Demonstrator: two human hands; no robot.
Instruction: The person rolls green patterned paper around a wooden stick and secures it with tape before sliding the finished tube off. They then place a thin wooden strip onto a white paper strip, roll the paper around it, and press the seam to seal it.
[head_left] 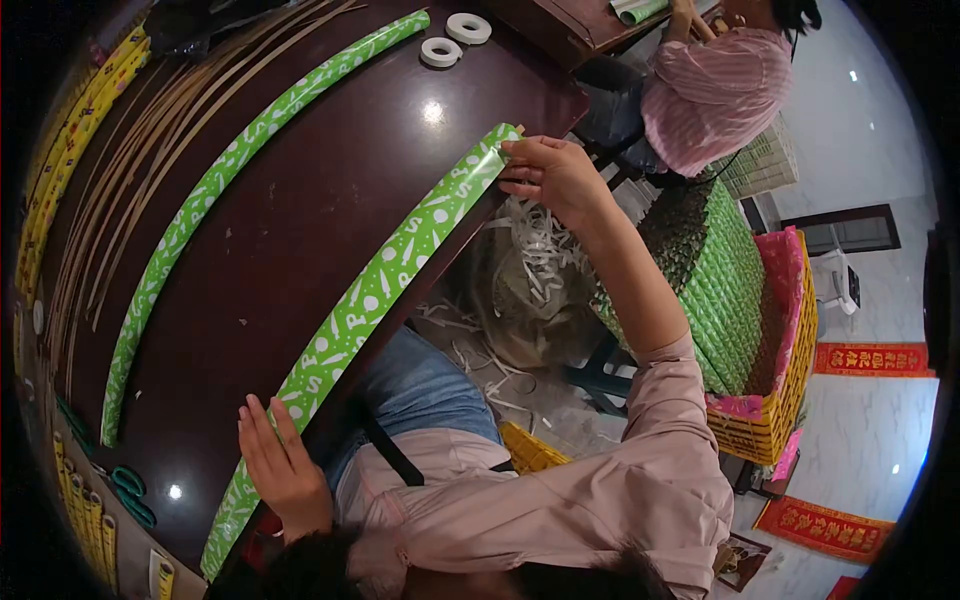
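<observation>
A long green patterned strip (pixel 375 290) lies along the near edge of the dark table. My right hand (pixel 555 175) pinches its far end, where a small bit of tan stick shows. My left hand (pixel 278 462) rests flat on the strip near its other end, fingers stretched out. Farther across the table lies a second, narrower green patterned strip (pixel 205 190), touched by neither hand.
On the table (pixel 300 210) are thin wooden strips (pixel 165 130), two white tape rolls (pixel 440 52) and green-handled scissors (pixel 130 485). Yellow rolls (pixel 60 170) line the far side. A co-worker (pixel 715 90) sits beyond; a yellow crate (pixel 790 370) holds green rolls (pixel 725 290).
</observation>
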